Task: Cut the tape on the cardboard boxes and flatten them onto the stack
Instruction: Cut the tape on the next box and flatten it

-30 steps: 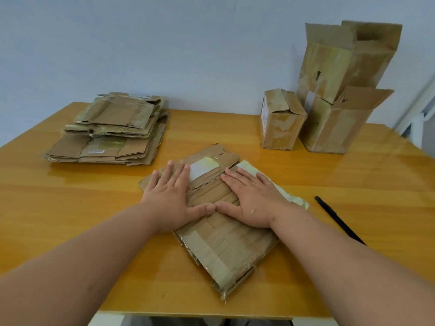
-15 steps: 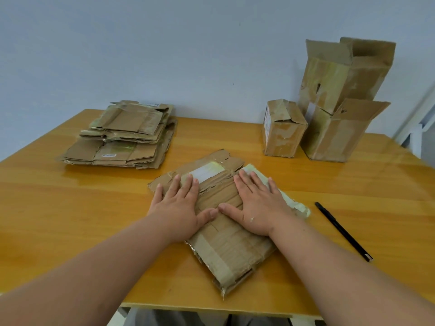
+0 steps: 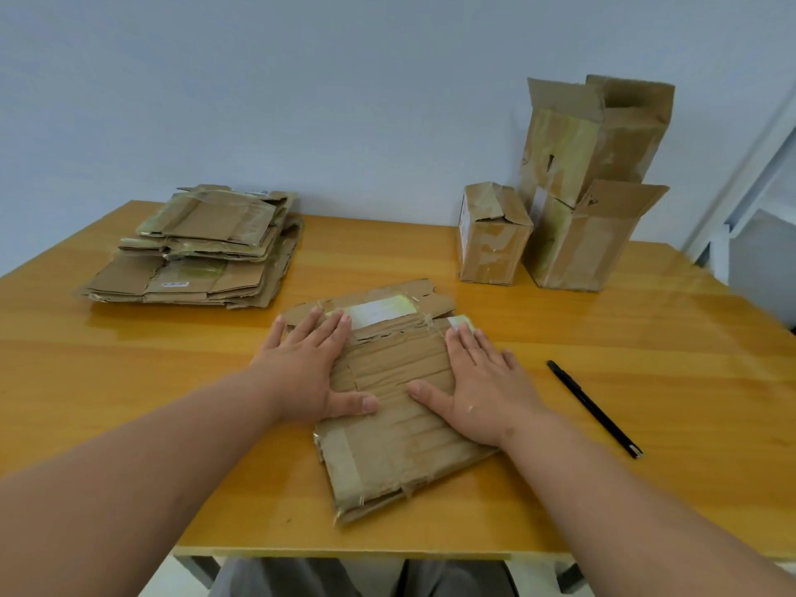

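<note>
- My left hand [image 3: 308,372] lies palm down on the flattened cardboard box [image 3: 396,407], fingers straight and close together, thumb stretched toward the other hand.
- My right hand [image 3: 482,389] lies palm down on the same box, fingers straight and slightly spread, thumb pointing toward the left thumb; the two thumbs are near each other but apart.
- One flattened box lies under my fingers, at the near edge of the table, turned at an angle; a pale label [image 3: 379,310] sits just beyond my left fingertips, and strips of tape show along its edges.
- One stack of flattened boxes [image 3: 198,252] lies well beyond and to the left of my left fingers.
- Three standing boxes are beyond my right fingers: one small closed box [image 3: 491,239], one open box [image 3: 581,247] just beside it, and one tall open box [image 3: 590,135] resting tilted in the open one.
- One black pen-shaped tool [image 3: 594,409] lies to the right of my right fingers, apart from them; I cannot tell if it carries a blade.
- Surface: a glossy yellow wooden table [image 3: 129,381].
- Room: a plain pale wall [image 3: 301,101] behind the table.
</note>
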The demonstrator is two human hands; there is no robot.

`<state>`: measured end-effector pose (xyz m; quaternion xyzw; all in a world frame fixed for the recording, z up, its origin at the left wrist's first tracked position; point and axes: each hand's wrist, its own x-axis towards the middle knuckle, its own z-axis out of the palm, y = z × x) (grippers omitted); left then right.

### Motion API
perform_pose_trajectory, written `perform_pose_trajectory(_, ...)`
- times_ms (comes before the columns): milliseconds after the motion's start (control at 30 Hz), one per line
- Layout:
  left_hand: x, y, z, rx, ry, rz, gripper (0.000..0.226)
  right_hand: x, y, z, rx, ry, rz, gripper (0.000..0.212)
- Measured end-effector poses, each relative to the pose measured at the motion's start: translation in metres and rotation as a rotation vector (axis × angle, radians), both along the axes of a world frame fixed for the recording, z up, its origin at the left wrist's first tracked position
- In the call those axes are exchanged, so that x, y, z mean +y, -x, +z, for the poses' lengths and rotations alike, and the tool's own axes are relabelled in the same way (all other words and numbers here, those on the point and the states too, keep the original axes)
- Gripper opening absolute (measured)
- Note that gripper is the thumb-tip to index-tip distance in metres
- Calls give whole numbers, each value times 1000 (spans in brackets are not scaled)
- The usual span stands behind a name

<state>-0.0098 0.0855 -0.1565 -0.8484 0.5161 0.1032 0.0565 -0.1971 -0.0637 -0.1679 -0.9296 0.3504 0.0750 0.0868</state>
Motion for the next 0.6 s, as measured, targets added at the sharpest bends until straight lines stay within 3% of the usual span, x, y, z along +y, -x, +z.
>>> perform_pose_trajectory(167,5,8,6,-19,99,264,133,1,4,5,-129,-31,-73,103)
perform_pose_trajectory(267,10,10,10,42,72,369,130,-3,6,18,-231,-87,-291,92)
perform_pose_trajectory(367,12,15,16,123,52,374,125,-4,7,26,-133,-54,-389,81)
perform_pose_trajectory(500,11,27,26,329,148,343,116,-1,9,41,-107,-126,-410,55)
perform_pose_trajectory(600,10,29,31,625,315,448,110,-2,11,52,-142,-228,-422,41)
